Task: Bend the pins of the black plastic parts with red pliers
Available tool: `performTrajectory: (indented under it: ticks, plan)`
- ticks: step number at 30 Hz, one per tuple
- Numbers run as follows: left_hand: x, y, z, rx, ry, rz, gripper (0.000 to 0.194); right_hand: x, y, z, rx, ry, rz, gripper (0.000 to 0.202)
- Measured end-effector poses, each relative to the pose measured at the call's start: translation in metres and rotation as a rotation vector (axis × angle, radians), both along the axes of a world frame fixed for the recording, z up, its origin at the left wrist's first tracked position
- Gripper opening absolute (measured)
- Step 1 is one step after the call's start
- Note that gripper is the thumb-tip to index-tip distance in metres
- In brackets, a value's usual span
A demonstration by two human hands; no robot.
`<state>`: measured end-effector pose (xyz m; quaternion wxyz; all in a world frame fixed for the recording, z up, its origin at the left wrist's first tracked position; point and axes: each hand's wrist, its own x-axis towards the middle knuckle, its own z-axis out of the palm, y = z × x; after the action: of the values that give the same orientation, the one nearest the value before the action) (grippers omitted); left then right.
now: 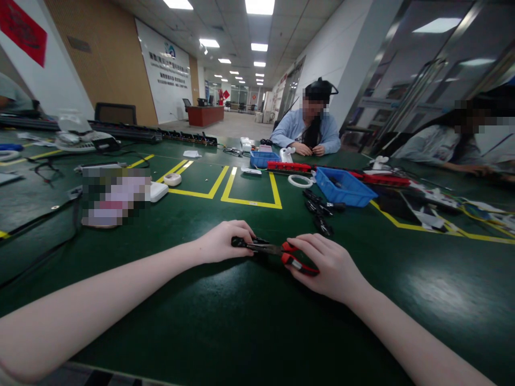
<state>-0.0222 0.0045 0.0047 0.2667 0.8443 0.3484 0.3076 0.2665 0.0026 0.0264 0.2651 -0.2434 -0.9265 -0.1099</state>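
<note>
In my right hand [328,262] is a pair of needle-nose pliers [300,264] with red and black handles. The fingers wrap round the handles, and the long jaws point left. My left hand [227,239] is closed on a small black part [238,242], whose exact kind I cannot make out. The tips of the pliers reach that part, close by the left fingers. Whether the jaws grip it is too small to tell. Several similar black pieces [317,209] lie in a loose pile beyond my right hand.
A blue bin [344,187] stands behind the pile, beside a white tape ring [300,181]. Left lie a phone [116,201], a white box [157,192] and a tape roll [173,179]. Yellow tape [251,203] marks the green table [249,332]. A person [309,126] sits opposite, another at right.
</note>
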Motion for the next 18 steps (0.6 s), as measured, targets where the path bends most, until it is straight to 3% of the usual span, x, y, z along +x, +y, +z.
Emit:
performTrajectory:
  ticks: [18]
  plan:
    - [-0.003, 0.001, 0.005, 0.036, 0.010, -0.036, 0.011, 0.011, 0.012, 0.003, 0.033, -0.023, 0.062, 0.035]
